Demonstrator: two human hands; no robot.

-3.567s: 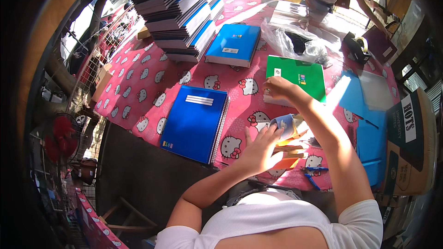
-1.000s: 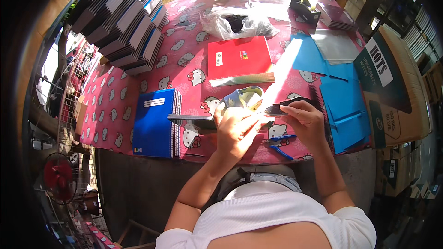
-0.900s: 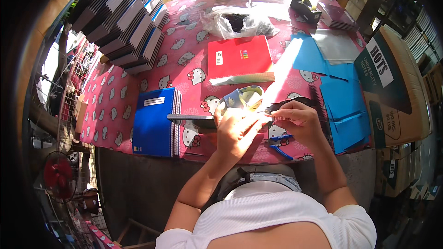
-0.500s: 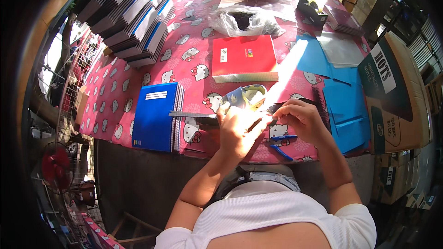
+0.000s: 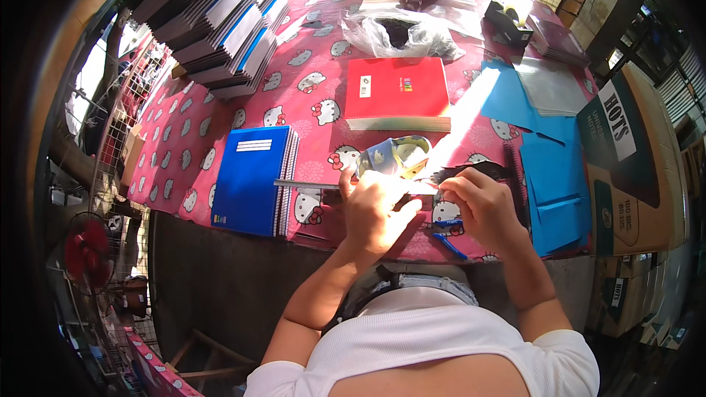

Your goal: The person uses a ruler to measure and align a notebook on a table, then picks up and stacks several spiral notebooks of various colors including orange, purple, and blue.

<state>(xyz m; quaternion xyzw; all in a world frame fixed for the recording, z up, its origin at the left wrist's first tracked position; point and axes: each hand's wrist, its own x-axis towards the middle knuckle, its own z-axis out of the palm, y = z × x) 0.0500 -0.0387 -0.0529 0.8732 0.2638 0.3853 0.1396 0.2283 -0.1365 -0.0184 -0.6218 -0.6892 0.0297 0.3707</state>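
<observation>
Right hand (image 5: 478, 202): thumb and fingertips pinched together on the right end of a thin grey strip (image 5: 305, 184); any smaller piece between them is too tiny to tell. Left hand (image 5: 376, 213): fingers laid over the strip's middle, thumb held out toward the right hand; cannot tell how firmly it grips. The strip runs roughly level across the near side of the table, its left end by the coil edge of a blue notebook (image 5: 254, 180); its exact kind is unclear. Just beyond the left hand, a blue-and-yellow round container (image 5: 397, 158). Blue-handled tool (image 5: 450, 245) near the right hand, on the pink tablecloth (image 5: 316, 143). Farther out: red notebooks (image 5: 401, 92), stacked, with a clear plastic bag (image 5: 434, 43) behind. Blue sheets (image 5: 555, 202) to the right, beside a big carton (image 5: 632, 169). Tall notebook stack (image 5: 213, 26) far left; black tape dispenser (image 5: 507, 28) far right.
</observation>
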